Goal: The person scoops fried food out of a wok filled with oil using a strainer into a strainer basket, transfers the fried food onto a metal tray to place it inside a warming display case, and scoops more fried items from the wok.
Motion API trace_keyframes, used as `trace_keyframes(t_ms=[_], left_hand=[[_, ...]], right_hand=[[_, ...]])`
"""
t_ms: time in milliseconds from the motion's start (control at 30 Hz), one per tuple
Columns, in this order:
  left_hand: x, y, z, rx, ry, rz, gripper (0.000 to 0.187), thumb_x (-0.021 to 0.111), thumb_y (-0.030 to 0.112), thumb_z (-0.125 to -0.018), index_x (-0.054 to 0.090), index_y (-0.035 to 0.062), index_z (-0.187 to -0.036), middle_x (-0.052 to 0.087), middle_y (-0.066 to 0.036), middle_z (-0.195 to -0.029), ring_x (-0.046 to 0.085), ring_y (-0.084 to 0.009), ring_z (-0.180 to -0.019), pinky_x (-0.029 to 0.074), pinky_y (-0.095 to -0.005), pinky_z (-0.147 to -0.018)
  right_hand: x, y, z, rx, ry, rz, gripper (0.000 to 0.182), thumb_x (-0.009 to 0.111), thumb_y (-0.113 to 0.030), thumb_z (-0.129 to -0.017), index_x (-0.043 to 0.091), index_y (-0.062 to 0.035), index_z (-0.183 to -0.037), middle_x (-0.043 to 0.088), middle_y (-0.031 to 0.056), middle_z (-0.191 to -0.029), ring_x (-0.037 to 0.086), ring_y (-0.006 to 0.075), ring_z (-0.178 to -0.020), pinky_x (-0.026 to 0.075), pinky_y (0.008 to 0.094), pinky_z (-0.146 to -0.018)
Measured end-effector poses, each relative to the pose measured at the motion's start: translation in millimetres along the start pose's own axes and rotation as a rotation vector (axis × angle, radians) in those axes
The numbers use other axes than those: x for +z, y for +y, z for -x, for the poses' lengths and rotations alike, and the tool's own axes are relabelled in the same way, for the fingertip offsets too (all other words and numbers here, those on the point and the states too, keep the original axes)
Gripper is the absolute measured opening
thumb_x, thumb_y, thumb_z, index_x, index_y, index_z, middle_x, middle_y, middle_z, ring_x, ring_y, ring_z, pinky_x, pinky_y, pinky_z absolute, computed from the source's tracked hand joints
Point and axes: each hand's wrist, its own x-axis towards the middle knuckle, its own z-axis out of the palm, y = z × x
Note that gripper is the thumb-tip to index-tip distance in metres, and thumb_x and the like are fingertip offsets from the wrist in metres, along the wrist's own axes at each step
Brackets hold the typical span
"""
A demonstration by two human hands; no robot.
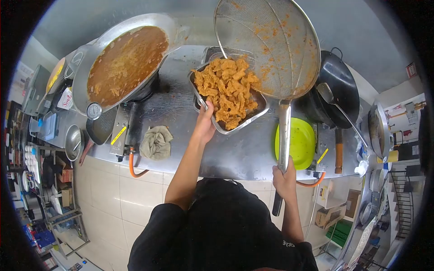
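Observation:
A square metal tray [261,107] holds a heap of golden-brown fried pieces [228,88]. My left hand [205,125] grips its near left edge, thumb over the rim. My right hand [285,178] is wrapped round the handle of a large mesh strainer [282,43]. The strainer is tilted up beside the tray, its mesh dotted with orange-brown crumbs and its rim overlapping the heap in this view. Behind the tray, a wire rack [212,53] shows in part. Below the strainer's handle lies a lime-green plate [300,140].
On the left, a big wok [172,34] of brown frying oil sits on a burner, a dial thermometer [94,110] at its rim. A crumpled cloth [156,142] lies on the steel counter [181,108]. At right stand a black wok [346,86] and a ladle [341,110].

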Motion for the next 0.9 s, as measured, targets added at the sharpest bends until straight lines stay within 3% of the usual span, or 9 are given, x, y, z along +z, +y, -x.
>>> trace_keyframes(t_ms=[200,300,500,633,767,867,900], left_hand=[[-9,-6,5,-0.01,-0.009,0.011,0.065,0.042,0.047,-0.095,0.021,0.0116,-0.145,0.034,-0.007,-0.145,0.037,-0.0233,-0.131,0.033,-0.0404,-0.108],[-14,-7,6,-0.028,-0.011,0.032,0.063,0.042,0.045,-0.096,0.021,0.0112,-0.145,0.035,-0.007,-0.145,0.038,-0.0234,-0.131,0.033,-0.0404,-0.107],[-29,-4,20,-0.044,0.026,0.021,0.061,0.047,0.04,-0.096,0.023,0.0102,-0.143,0.038,-0.008,-0.141,0.042,-0.0214,-0.126,0.04,-0.0382,-0.103],[-37,-2,34,-0.101,0.009,0.067,0.061,0.049,0.04,-0.095,0.024,0.0098,-0.143,0.041,-0.009,-0.139,0.045,-0.0218,-0.124,0.042,-0.0385,-0.101],[-53,-1,44,-0.132,-0.032,0.167,0.061,0.05,0.039,-0.095,0.026,0.0087,-0.142,0.043,-0.01,-0.137,0.047,-0.0226,-0.122,0.043,-0.0388,-0.1],[-60,6,69,-0.128,0.069,0.129,0.059,0.049,0.039,-0.095,0.028,0.0081,-0.141,0.045,-0.01,-0.136,0.048,-0.0228,-0.121,0.044,-0.0385,-0.099],[-54,13,80,-0.098,0.114,0.015,0.059,0.042,0.045,-0.096,0.031,0.0069,-0.14,0.045,-0.011,-0.137,0.047,-0.0244,-0.123,0.042,-0.0401,-0.101]], right_hand=[[-3,-16,8,-0.004,0.002,0.141,0.02,0.052,0.0,-0.079,0.046,0.0023,-0.097,0.046,0.0048,-0.066,0.046,0.013,-0.058,0.039,0.0297,-0.052],[-4,-8,7,0.015,-0.021,0.116,0.018,0.051,0.0,-0.08,0.046,0.0013,-0.097,0.046,0.0038,-0.066,0.045,0.0104,-0.055,0.038,0.0272,-0.049],[-1,-5,7,0.15,-0.06,-0.331,0.016,0.049,0.0,-0.082,0.043,-0.0032,-0.096,0.041,0.0001,-0.057,0.036,0.0057,-0.04,0.03,0.0225,-0.034],[-14,-21,-7,0.366,-0.185,-0.5,0.019,0.048,0.001,-0.082,0.043,-0.0042,-0.099,0.042,0.0013,-0.057,0.036,0.0086,-0.038,0.029,0.0243,-0.033],[-9,-28,-32,0.41,-0.235,-0.541,0.023,0.051,-0.001,-0.08,0.042,-0.0055,-0.101,0.039,0.0012,-0.056,0.035,0.0093,-0.037,0.027,0.0249,-0.032],[1,-24,-55,0.439,-0.252,-0.595,0.023,0.052,-0.002,-0.081,0.042,-0.0059,-0.101,0.039,0.0009,-0.056,0.035,0.0091,-0.038,0.028,0.0254,-0.033],[8,-20,-61,0.44,-0.274,-0.615,0.022,0.053,-0.004,-0.081,0.042,-0.0068,-0.1,0.039,-0.0001,-0.057,0.036,0.0089,-0.039,0.028,0.0247,-0.034]])
